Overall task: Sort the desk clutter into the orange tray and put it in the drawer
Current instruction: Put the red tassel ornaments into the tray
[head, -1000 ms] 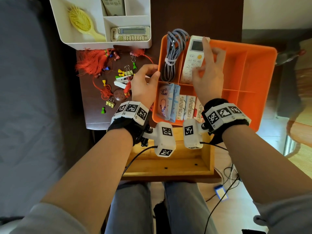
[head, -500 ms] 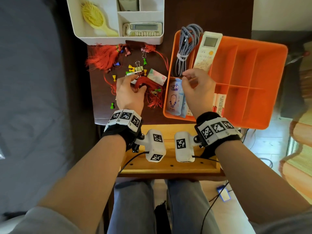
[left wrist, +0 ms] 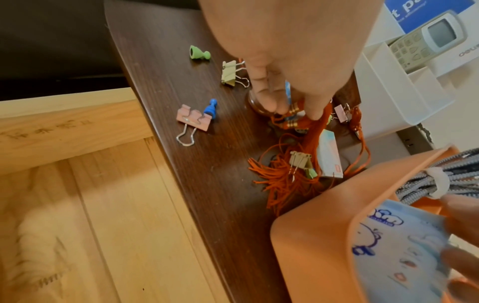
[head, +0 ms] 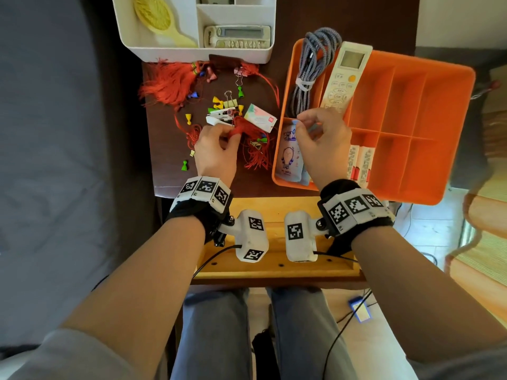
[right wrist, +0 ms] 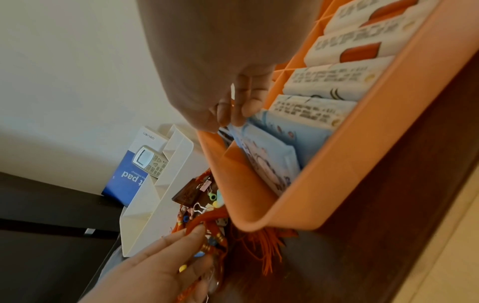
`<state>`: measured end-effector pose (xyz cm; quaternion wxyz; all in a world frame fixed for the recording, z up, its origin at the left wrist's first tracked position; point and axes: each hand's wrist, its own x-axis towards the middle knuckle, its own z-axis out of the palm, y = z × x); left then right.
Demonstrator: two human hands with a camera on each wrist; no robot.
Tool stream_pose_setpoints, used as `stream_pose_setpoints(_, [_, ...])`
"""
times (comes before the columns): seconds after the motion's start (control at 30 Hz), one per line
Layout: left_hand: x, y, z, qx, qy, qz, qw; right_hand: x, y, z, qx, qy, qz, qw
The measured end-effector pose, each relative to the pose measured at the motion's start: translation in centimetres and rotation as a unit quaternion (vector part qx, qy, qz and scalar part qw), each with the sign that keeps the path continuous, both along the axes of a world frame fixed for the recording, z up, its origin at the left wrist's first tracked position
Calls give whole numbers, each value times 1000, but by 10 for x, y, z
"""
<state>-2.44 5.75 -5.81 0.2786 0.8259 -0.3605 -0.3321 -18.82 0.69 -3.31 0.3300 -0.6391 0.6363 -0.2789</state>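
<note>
My left hand point(head: 216, 152) is down on the dark desk point(head: 167, 149), fingertips pinched round the knotted head of a red tassel point(head: 241, 127), whose fringe trails toward the orange tray point(head: 428, 127); my right hand point(head: 323, 141) is curled over the tray's near left compartment, thumb and forefinger nipping the top edge of a pale blue tissue pack point(head: 288, 152). To do this step well, I judge I should lift the tassel slowly and straight up, since a binder clip point(left wrist: 300, 162) lies on its threads and the cords run under a small card packet point(head: 260, 119); a quick tug would drag those along or scatter the coloured pushpins point(head: 216, 101) nearby; better to shake it free, gather the fringe and lay it in one of the bare compartments on the tray's right side; the right hand can settle the tissue pack upright and steady the tray, which overhangs the desk's edge. The tray holds a bundled grey cable point(head: 310, 72) in its far left slot, a white remote point(head: 343, 78) leaning across the next divider, the blue packs, and a row of white tissue packets point(head: 362, 163) beside them. The white organiser point(head: 192, 52) behind holds a yellow hairbrush point(head: 159, 19) and another remote point(head: 237, 37). The wooden drawer point(head: 274, 270) stands open below my wrists; I can see nothing in the part that shows.
</note>
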Motion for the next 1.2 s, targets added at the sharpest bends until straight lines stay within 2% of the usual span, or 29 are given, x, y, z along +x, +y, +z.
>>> stream_pose_setpoints(0.1, [3, 2, 2, -20, 14, 5, 1000, 5, 4, 5, -27, 19, 33, 999])
stream_pose_setpoints(0.23, [10, 6, 1, -23, 71, 37, 997, 23, 10, 9, -80, 95, 140, 982])
stream_pose_setpoints(0.3, [14, 9, 2, -27, 99, 46, 994, 33, 12, 5, -105, 172, 200, 959])
stream_pose_setpoints(0.4, [18, 10, 2, -32, 140, 52, 988, 47, 13, -4, -108, 297, 280, 907])
stream_pose_setpoints(0.53, [23, 12, -3, -21, 178, 62, 982, 64, 10, -3, -34, 381, 350, 855])
stream_pose_setpoints(0.77, [32, 17, -6, -18, 234, 66, 970, 80, 6, -7, -2, 420, 366, 831])
stream_pose_setpoints(0.93, [37, 22, -6, -29, 252, 58, 966, 78, 4, -11, -21, 419, 340, 842])
stream_pose_setpoints(1.2, [43, 20, 11, -42, 305, 56, 950, 79, -2, -12, -24, 471, 327, 819])
